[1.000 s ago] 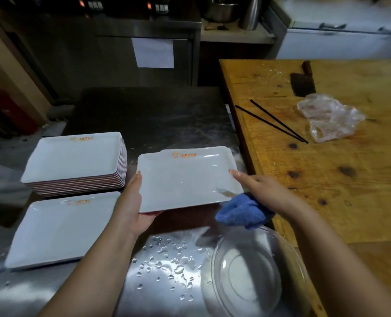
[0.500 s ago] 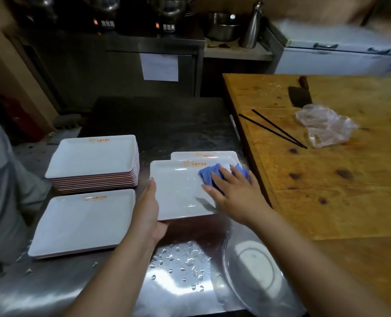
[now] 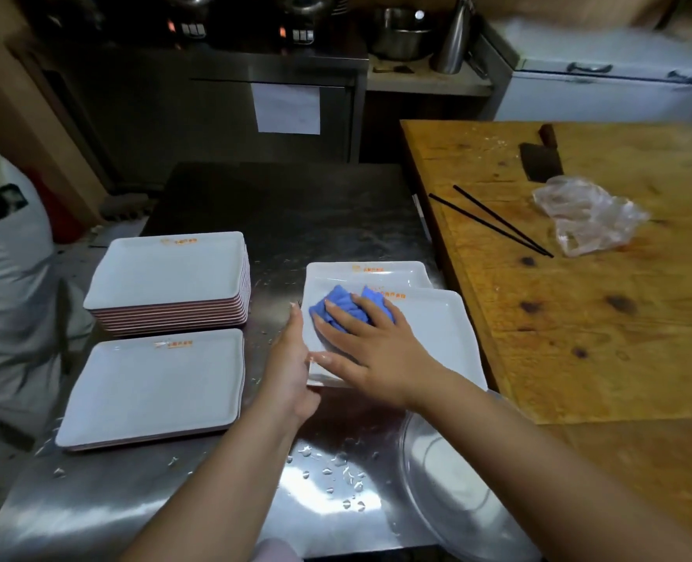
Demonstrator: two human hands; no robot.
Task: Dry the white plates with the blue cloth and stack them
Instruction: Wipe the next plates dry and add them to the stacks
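The right hand (image 3: 372, 350) presses the cloth (image 3: 346, 308) flat-fingered onto the plate (image 3: 429, 334), while the left hand (image 3: 291, 367) grips the plate's left edge. Left of the plate on the table (image 3: 93, 492) sits a stack (image 3: 174, 277), with a lower pile (image 3: 154, 383) in front of it.

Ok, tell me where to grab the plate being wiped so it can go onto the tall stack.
Take the plate being wiped by its raised rim on the short left edge, where the left hand already holds it, coming in from the left. The right hand presses the blue cloth flat on its centre, and the tall stack sits to that side, so the path looks short.
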